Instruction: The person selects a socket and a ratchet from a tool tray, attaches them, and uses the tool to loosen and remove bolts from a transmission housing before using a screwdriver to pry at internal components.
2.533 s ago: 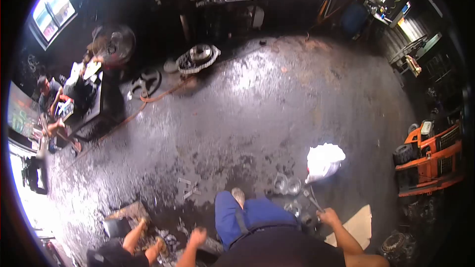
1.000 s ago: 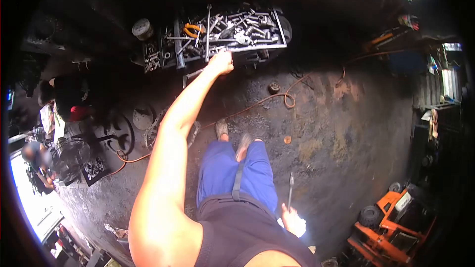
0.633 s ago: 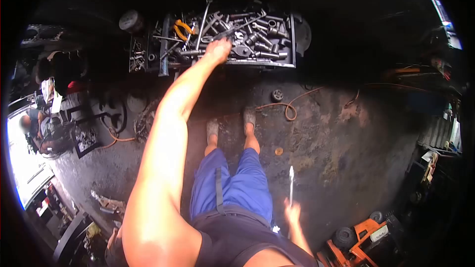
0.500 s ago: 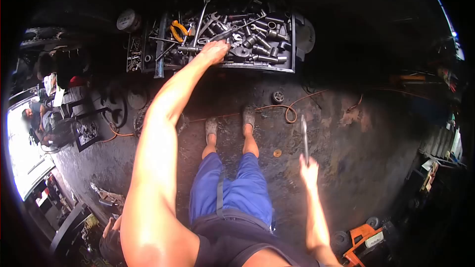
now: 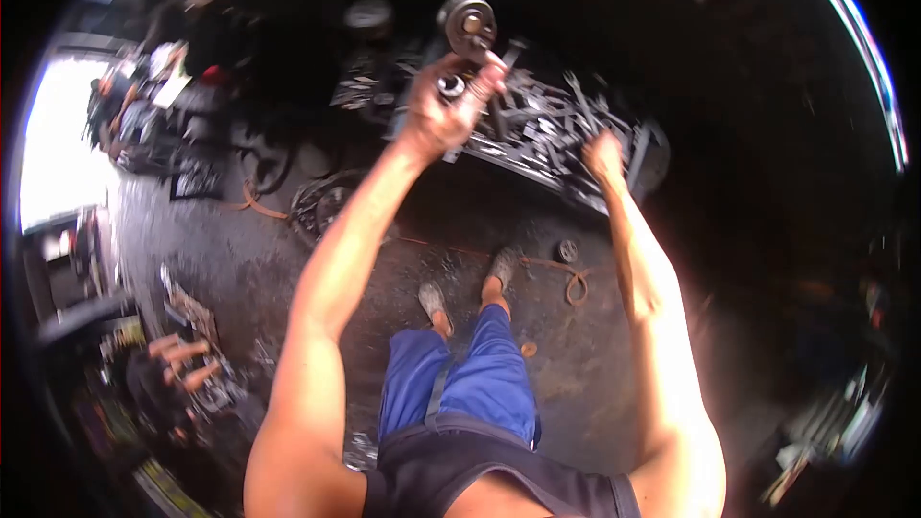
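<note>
My left hand (image 5: pixel 443 107) is raised over the left part of a tool drawer, its fingers wrapped round a ratchet wrench (image 5: pixel 470 23). The wrench's round head sticks up beyond the fingers, and a round metal end shows at the palm. My right hand (image 5: pixel 603 155) is closed at the right end of the drawer. A long slim metal tool (image 5: pixel 581 105) runs up from it among the other tools, blurred by motion. Wrenches and sockets (image 5: pixel 537 115) lie heaped in the drawer (image 5: pixel 513 165).
A round can (image 5: pixel 368 14) stands behind the drawer. On the dark floor lie an orange hose (image 5: pixel 576 286) and a small round part (image 5: pixel 567 250). A person (image 5: pixel 113 105) is at the far left, and another person's arms (image 5: pixel 187 360) show at lower left.
My left hand has lifted out of the drawer with the ratchet wrench. My right hand has moved forward from beside my legs to the drawer's right end. The view has turned.
</note>
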Motion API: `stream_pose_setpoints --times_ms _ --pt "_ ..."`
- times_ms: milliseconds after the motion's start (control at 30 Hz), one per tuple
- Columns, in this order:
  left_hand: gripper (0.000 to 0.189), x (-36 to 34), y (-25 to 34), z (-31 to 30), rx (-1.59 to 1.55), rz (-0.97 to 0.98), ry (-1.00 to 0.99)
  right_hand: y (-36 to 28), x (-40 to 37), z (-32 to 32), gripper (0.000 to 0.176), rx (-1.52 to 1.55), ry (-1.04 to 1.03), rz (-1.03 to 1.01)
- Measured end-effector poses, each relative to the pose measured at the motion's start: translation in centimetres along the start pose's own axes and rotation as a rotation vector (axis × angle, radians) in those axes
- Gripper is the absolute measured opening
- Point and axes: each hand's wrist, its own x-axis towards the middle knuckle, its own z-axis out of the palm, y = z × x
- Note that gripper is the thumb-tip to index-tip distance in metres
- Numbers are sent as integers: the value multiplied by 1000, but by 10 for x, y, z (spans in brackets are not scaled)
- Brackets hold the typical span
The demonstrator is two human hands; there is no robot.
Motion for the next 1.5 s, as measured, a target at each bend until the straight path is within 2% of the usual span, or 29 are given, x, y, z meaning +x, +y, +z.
stream_pose_setpoints --times_ms 33,100,133,167,233,300,333,367,400,467,500,567,600,667,700,767,800,833,867,933,1000,1033,1067,1100,1133,1200,1300,1400,1500 --pt "19 -18 20 -15 -30 -10 78 -15 -1 0 28 70 114 55" --pt "20 -61 53 -51 -78 -17 217 -22 6 22 35 -125 231 -20" --pt "20 -86 67 -71 -103 -18 274 -63 -9 2 45 -175 145 78" --pt "20 -115 84 -90 -101 -33 335 -107 -32 -14 52 -280 211 -35" --pt "19 -184 117 -131 -103 -46 442 -187 -68 -7 47 76 311 -269" --pt "21 -262 138 -160 -55 -63 543 -343 -175 -55 40 841 -161 -367" --pt "22 -306 150 -173 -21 -108 605 -409 -233 -72 43 927 -293 -512" --pt "25 -347 147 -184 161 156 730 -468 -286 -78 52 1042 -500 -658" --pt "25 -396 172 -194 76 -179 699 -514 -341 -70 60 1066 -683 -751" --pt "36 -498 170 -194 374 -225 837 -564 -429 -28 62 849 -1121 -720" --pt "51 -548 168 -194 518 -263 908 -580 -473 1 57 836 -1157 -647" --pt "50 -632 177 -214 453 -36 1022 -611 -558 45 54 885 -1348 -728" --pt "49 -672 187 -222 455 -82 1023 -618 -595 70 54 884 -1406 -736" --pt "39 -748 191 -229 485 -176 1211 -648 -660 103 55 828 -1591 -664" --pt "34 -784 178 -224 520 -223 1288 -643 -689 132 53 962 -1544 -664" --pt "17 -873 254 -243 612 -189 1484 -686 -751 159 48 1019 -1735 -540" --pt "19 -913 265 -244 398 -179 1665 -708 -776 169 46 1027 -1824 -409" --pt "27 -953 273 -248 181 -157 1830 -733 -795 182 45 964 -1900 -371" --pt "28 -996 281 -251 197 -144 1948 -759 -816 198 45 901 -1972 -336" --pt "33 -1071 308 -265 238 3 2188 -810 -886 212 41 643 -1799 -457" --pt "32 -1150 315 -274 83 -128 2347 -850 -944 256 40 467 -1830 -582" --pt "31 -1179 318 -289 181 -33 2442 -871 -979 273 39 414 -1912 -543" --pt "30 -1209 325 -301 161 -59 2485 -894 -1015 289 38 372 -1980 -507" --pt "28 -1244 320 -309 54 -225 2500 -915 -1057 313 37 289 -1863 -518" --pt "29 -1265 324 -330 128 -200 2579 -930 -1095 334 37 208 -1745 -520" --pt "29 -1329 311 -352 45 -303 2616 -975 -1179 370 37 27 -2071 -484" --pt "24 -1384 341 -382 -26 -190 2734 -1018 -1282 423 39 -189 -2356 -406" --pt "27 -1446 359 -395 -41 -147 2820 -1059 -1381 435 42 -317 -2407 -500" --pt "29 -1516 376 -417 -107 -236 2871 -1089 -1459 459 40 -451 -2365 -488"
